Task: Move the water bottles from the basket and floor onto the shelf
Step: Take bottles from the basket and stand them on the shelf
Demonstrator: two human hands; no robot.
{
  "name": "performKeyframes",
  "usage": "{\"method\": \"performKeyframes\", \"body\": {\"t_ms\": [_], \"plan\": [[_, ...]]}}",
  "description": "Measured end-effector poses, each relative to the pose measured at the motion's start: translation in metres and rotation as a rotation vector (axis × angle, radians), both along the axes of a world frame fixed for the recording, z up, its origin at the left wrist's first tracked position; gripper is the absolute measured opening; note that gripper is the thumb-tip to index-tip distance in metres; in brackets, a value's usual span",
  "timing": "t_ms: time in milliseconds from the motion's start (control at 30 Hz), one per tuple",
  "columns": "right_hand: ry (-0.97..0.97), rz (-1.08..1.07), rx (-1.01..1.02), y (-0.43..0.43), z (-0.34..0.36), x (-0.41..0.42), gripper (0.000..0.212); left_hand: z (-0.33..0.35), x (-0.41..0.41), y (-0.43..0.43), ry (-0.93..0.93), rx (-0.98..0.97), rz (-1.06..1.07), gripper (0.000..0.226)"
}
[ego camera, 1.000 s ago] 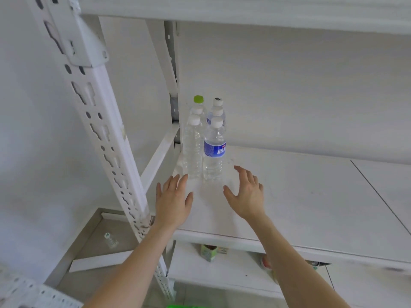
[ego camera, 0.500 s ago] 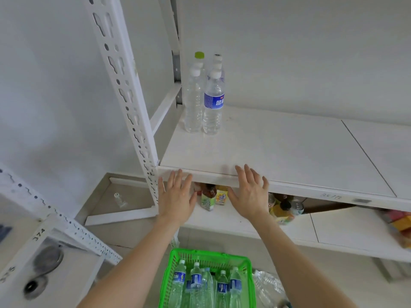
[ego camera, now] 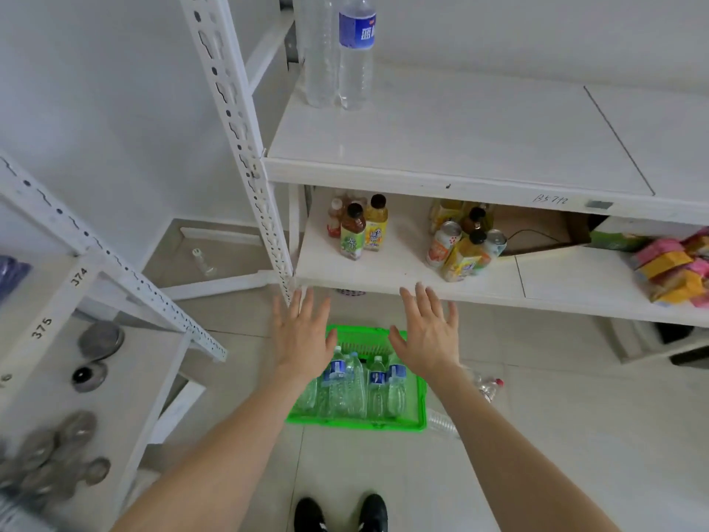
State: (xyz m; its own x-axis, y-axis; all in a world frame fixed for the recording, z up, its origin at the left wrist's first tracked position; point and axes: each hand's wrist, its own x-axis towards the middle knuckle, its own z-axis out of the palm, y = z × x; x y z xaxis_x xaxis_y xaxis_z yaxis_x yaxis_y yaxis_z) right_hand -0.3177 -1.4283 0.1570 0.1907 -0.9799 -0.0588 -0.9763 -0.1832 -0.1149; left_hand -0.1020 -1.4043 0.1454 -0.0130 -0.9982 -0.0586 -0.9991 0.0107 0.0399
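Above green plastic basket (ego camera: pixel 356 425): left hand (ego camera: pixel 303 335), right hand (ego camera: pixel 427 335) spread flat, empty; likely poised to take one bottle each. Inside basket: clear blue-labelled water bottles (ego camera: pixel 347 385) upright, packed. Just right of basket: red-capped clear bottle (ego camera: pixel 487 387) on floor. High above basket: shelved clear bottles (ego camera: pixel 355 51) on white shelf board (ego camera: pixel 460 128).

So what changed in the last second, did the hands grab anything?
The left hand and right hand dropped from the shelf toward the green basket, open, holding nothing. The shelved bottles stayed where they were.

bright, even light | soft shadows | edges bowed, blurred lower left
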Motion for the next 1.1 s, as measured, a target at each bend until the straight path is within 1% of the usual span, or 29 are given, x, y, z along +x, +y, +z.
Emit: {"method": "performKeyframes", "body": {"t_ms": [133, 267, 467, 600, 800, 900, 1100], "plan": [[-0.007, -0.014, 0.071, 0.036, -0.028, -0.021, 0.070, -0.028, -0.015, 0.038, 0.023, 0.090, 0.038, 0.060], [0.000, -0.026, 0.124, 0.064, -0.054, -0.048, 0.069, -0.059, -0.031, 0.067, -0.002, 0.162, 0.075, 0.061], [-0.005, -0.047, 0.194, 0.079, -0.092, -0.083, 0.069, -0.102, -0.050, 0.090, -0.004, 0.245, 0.108, 0.062], [0.000, -0.069, 0.234, 0.074, -0.122, -0.088, 0.069, -0.131, -0.043, 0.083, -0.034, 0.299, 0.136, 0.063], [-0.051, -0.131, 0.279, 0.051, -0.180, -0.075, 0.069, -0.186, -0.026, 0.056, -0.036, 0.358, 0.148, 0.064], [-0.079, -0.183, 0.305, 0.033, -0.223, -0.067, 0.070, -0.230, -0.024, 0.034, -0.037, 0.395, 0.131, 0.066], [-0.114, -0.238, 0.370, 0.005, -0.324, -0.062, 0.070, -0.332, -0.035, 0.003, 0.037, 0.449, 0.104, 0.067]]}}
